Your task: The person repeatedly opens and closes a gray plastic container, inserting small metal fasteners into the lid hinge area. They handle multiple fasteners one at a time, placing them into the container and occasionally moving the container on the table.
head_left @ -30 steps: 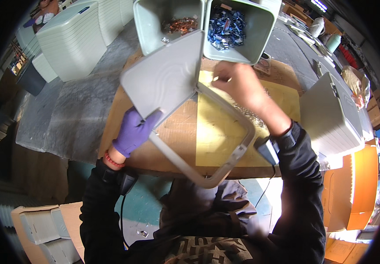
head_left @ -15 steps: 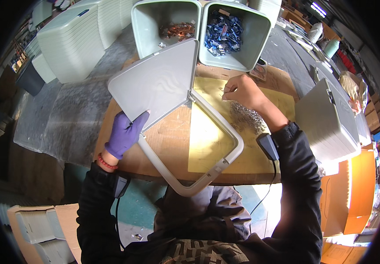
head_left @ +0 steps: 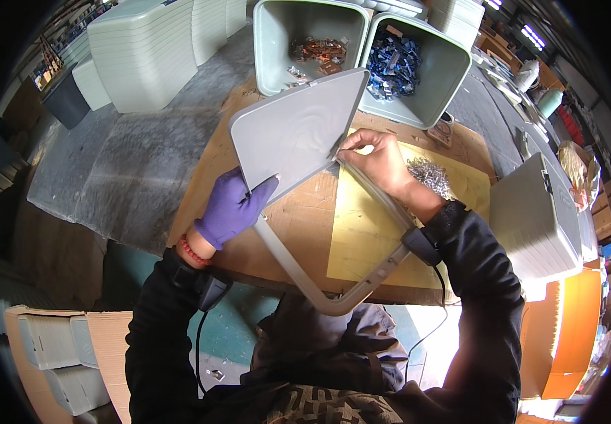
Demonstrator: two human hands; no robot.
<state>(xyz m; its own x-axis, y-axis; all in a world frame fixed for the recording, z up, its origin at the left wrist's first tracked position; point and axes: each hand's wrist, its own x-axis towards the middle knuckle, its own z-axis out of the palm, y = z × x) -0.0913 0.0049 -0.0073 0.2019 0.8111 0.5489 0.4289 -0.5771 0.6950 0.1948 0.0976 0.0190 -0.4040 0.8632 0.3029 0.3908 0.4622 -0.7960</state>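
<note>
the person's dark trousers (head_left: 327,346) are below the bench edge, and the near corner of a grey frame (head_left: 284,254) juts out over them. to the left, lower down, an open carton (head_left: 111,346) has grey moulded parts in it.

the left hand (head_left: 233,205), in a purple glove with a red bracelet (head_left: 194,252) at the wrist, is closed on the lower corner of a grey lid panel (head_left: 298,134), thumb on the face that shows. the panel is tilted up along the frame's far-left side, over the bench. the right hand (head_left: 383,162), bare, has its fingertips pinched together at the frame's far corner, right by the panel's edge; i can't tell whether a small piece is between them.

under the frame are a yellow sheet (head_left: 362,240) and brown cardboard (head_left: 305,226), laid on the grey bench (head_left: 143,148). just beyond the right wrist, a heap of small shiny metal pieces (head_left: 429,177) sits on the yellow. a stack of grey lids (head_left: 532,212) is off to the right.

farther off, two pale bins face the person: the left bin (head_left: 266,49) holds coppery bits (head_left: 323,51), the right bin (head_left: 443,78) blue ones (head_left: 394,63). a tall stack of pale tubs (head_left: 143,63) is at the far left, beside a dark bucket (head_left: 67,99).
</note>
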